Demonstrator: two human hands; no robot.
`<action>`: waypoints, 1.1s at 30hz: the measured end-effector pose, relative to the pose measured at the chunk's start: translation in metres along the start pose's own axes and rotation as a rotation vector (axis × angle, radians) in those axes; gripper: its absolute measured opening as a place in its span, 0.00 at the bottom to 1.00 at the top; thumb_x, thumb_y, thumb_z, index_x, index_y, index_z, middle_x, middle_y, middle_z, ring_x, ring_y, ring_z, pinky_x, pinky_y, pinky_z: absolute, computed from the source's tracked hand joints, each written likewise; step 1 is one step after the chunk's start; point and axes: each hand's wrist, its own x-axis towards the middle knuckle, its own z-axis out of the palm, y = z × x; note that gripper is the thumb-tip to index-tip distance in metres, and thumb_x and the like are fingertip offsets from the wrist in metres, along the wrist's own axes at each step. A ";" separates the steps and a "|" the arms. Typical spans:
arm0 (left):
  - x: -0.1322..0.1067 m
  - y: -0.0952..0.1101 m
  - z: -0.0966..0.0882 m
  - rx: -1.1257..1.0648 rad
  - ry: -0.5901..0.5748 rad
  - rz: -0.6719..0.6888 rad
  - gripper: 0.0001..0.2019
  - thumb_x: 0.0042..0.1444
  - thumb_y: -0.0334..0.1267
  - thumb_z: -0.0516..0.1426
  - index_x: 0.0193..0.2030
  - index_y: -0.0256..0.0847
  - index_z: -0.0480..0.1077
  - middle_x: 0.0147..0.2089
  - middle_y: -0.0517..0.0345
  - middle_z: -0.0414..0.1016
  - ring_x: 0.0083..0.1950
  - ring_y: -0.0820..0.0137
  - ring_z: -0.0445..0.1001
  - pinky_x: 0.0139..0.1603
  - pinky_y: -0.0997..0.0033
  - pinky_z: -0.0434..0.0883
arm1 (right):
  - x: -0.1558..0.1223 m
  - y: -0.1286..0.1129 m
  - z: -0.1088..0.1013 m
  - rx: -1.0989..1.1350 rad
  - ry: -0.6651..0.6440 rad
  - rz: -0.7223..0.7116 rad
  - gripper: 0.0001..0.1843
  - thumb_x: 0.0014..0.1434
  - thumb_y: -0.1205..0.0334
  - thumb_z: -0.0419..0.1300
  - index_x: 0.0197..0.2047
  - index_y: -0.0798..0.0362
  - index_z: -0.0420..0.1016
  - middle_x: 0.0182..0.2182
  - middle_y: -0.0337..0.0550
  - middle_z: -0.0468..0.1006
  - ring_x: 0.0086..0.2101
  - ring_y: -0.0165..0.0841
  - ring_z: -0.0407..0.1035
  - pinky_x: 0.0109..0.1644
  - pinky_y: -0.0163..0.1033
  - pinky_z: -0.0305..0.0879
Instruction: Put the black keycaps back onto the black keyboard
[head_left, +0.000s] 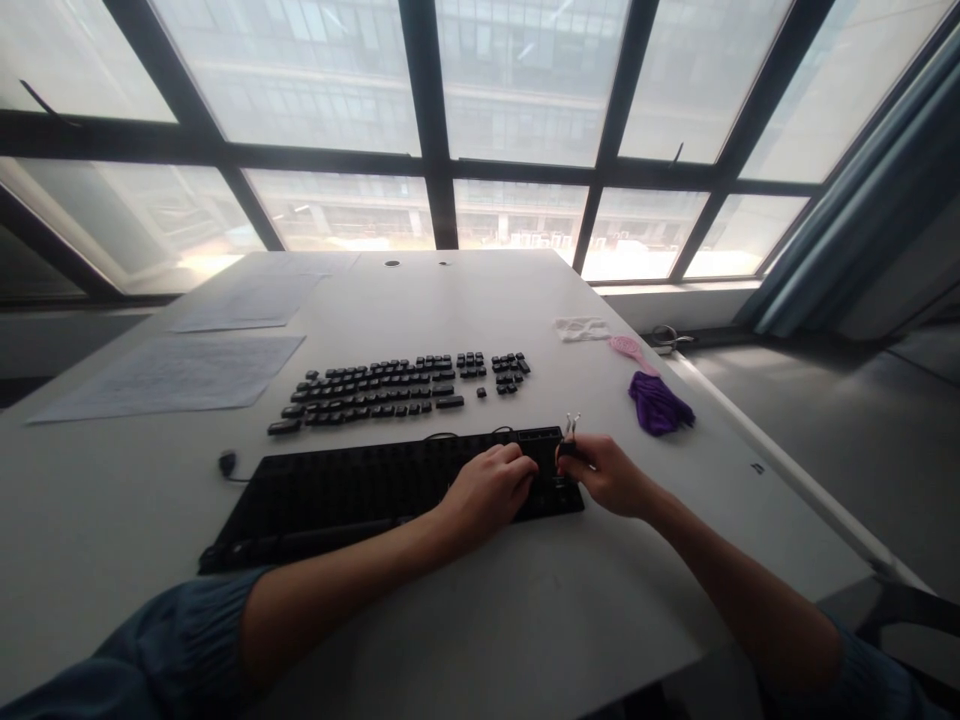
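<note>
A black keyboard base [360,490] with its keycaps taken off lies on the white table [525,620] in front of me. The removed black keycaps [397,385] are laid out in rows just beyond it. My left hand [487,492] rests curled on the right end of the keyboard, fingers pressed down on it. My right hand [609,472] is closed on a small wire keycap puller [571,432] whose metal prongs stick up at the keyboard's far right corner.
A purple cloth [658,402], a pink brush [630,350] and a white wipe [581,328] lie at the right. Paper sheets [180,372] lie at the left. The keyboard's cable end [227,463] sits left of it. The table's right edge is close to my right arm.
</note>
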 end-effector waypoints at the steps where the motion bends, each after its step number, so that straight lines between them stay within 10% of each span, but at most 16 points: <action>1: 0.000 0.000 0.000 -0.002 0.003 -0.002 0.09 0.65 0.34 0.54 0.44 0.43 0.75 0.42 0.53 0.75 0.45 0.65 0.73 0.46 0.68 0.71 | 0.000 0.000 0.000 -0.015 -0.009 -0.008 0.08 0.62 0.67 0.57 0.30 0.54 0.70 0.25 0.37 0.70 0.28 0.30 0.62 0.31 0.35 0.59; 17: 0.025 0.012 0.005 -0.132 -0.040 0.013 0.11 0.58 0.47 0.63 0.38 0.42 0.76 0.40 0.56 0.74 0.43 0.65 0.72 0.43 0.69 0.68 | -0.006 0.006 0.006 -0.187 -0.080 -0.298 0.09 0.68 0.67 0.50 0.37 0.51 0.70 0.32 0.43 0.73 0.31 0.33 0.66 0.38 0.39 0.64; 33: 0.019 0.010 0.007 -0.182 0.097 0.010 0.10 0.62 0.46 0.61 0.42 0.42 0.77 0.41 0.55 0.77 0.44 0.65 0.73 0.46 0.67 0.69 | -0.007 0.012 0.019 -0.045 0.231 -0.307 0.06 0.66 0.63 0.57 0.37 0.51 0.75 0.29 0.42 0.75 0.29 0.34 0.69 0.35 0.40 0.67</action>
